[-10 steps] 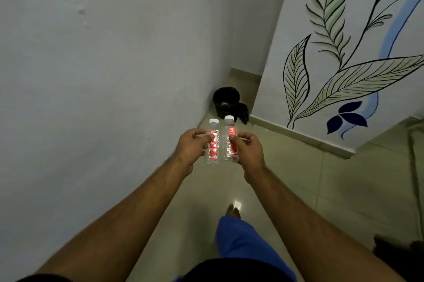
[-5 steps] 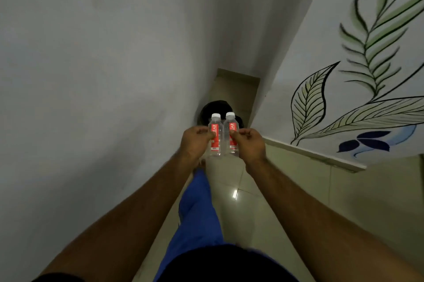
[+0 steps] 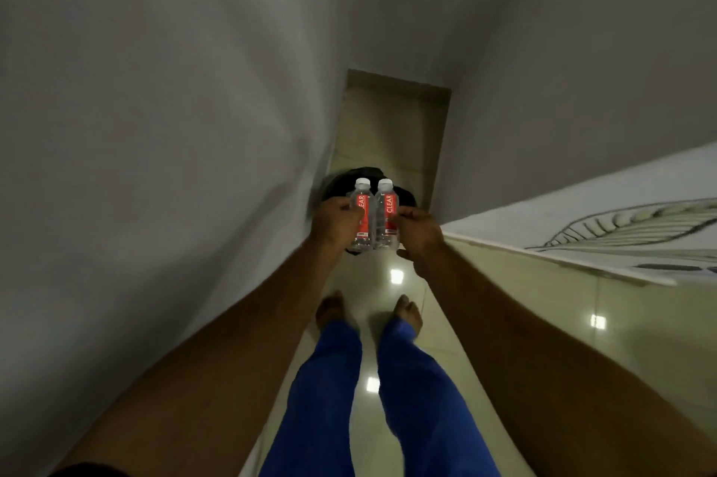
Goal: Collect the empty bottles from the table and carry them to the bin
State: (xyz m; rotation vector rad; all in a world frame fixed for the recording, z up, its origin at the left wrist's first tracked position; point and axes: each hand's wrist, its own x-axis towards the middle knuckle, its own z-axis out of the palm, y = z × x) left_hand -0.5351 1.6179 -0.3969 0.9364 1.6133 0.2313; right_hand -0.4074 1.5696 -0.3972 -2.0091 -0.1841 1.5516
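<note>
Two small clear plastic bottles with white caps and red labels stand upright side by side in front of me. My left hand (image 3: 334,222) grips the left bottle (image 3: 361,214). My right hand (image 3: 418,232) grips the right bottle (image 3: 386,213). The bottles touch each other. Directly behind and below them sits a black bin (image 3: 336,184) lined with a black bag, on the floor in a narrow gap between two walls. The hands and bottles hide most of the bin.
A plain grey wall (image 3: 155,127) runs close along my left. A white wall painted with leaves (image 3: 620,228) juts in from the right. My bare feet (image 3: 329,311) and blue trousers (image 3: 423,399) stand on glossy beige floor tiles (image 3: 640,340).
I have walked closer to the bin, which now lies right behind the bottles. Both feet are now side by side. The bottles stay held upright in both hands.
</note>
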